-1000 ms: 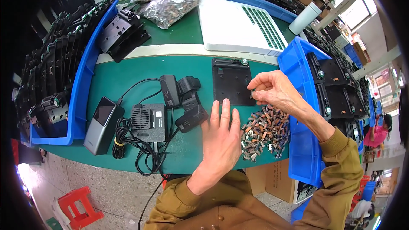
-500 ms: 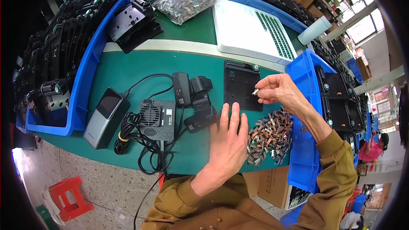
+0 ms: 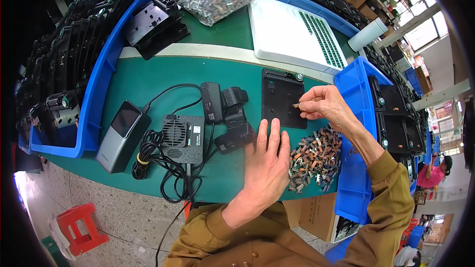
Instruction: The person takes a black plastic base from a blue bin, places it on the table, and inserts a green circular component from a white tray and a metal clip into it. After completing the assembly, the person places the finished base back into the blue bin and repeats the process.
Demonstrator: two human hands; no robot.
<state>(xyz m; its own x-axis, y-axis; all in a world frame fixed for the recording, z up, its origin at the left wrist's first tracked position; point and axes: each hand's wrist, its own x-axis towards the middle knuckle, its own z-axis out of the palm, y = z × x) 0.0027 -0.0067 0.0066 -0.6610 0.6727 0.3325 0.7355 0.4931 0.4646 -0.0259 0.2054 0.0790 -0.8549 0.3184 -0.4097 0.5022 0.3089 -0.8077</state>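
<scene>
Black plate (image 3: pixel 282 98): my right hand (image 3: pixel 324 105) pinches a small clip (image 3: pixel 296 104) above it; my left hand (image 3: pixel 267 160), fingers spread and empty, lies flat just below it.

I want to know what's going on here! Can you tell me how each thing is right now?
Left hand: flat, fingers spread, on the table.
Right hand: pinching a small clip.
Black plate: lying flat.
Pile of clips: loose heap.
Plastic bag: full of small parts.
Black cable: tangled.
</scene>
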